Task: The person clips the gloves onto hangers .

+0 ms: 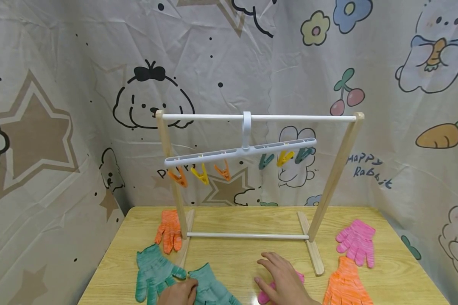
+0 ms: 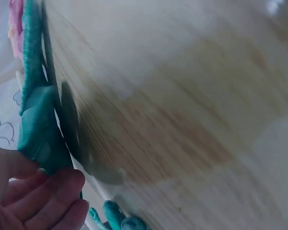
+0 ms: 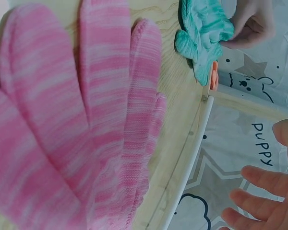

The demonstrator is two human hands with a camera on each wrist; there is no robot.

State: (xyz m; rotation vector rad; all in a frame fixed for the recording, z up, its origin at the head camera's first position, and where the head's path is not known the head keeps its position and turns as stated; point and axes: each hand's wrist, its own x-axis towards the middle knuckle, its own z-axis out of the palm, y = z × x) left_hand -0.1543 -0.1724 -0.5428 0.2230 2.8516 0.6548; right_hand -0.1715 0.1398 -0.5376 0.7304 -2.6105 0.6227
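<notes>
My left hand point(image 1: 178, 293) pinches the edge of a green glove point(image 1: 213, 289) between thumb and fingers, near the cuff. In the left wrist view this glove point(image 2: 43, 129) is lifted at that edge, over its shadow on the table. A second green glove point(image 1: 152, 267) lies flat to the left of the hand. My right hand point(image 1: 281, 277) hovers with spread, relaxed fingers over a pink glove point(image 1: 266, 295), partly hiding it in the head view. The right wrist view shows the pink glove point(image 3: 105, 120) large, with the right hand's fingers point(image 3: 264, 191) apart from it, holding nothing.
A wooden rack point(image 1: 333, 173) stands on the table point(image 1: 248, 218). From its top bar point(image 1: 206, 117) hangs a white hanger point(image 1: 221, 154) with several orange, yellow and green clips. Orange gloves point(image 1: 169, 233) lie at left and right point(image 1: 346, 281), and another pink glove point(image 1: 356, 242) at right.
</notes>
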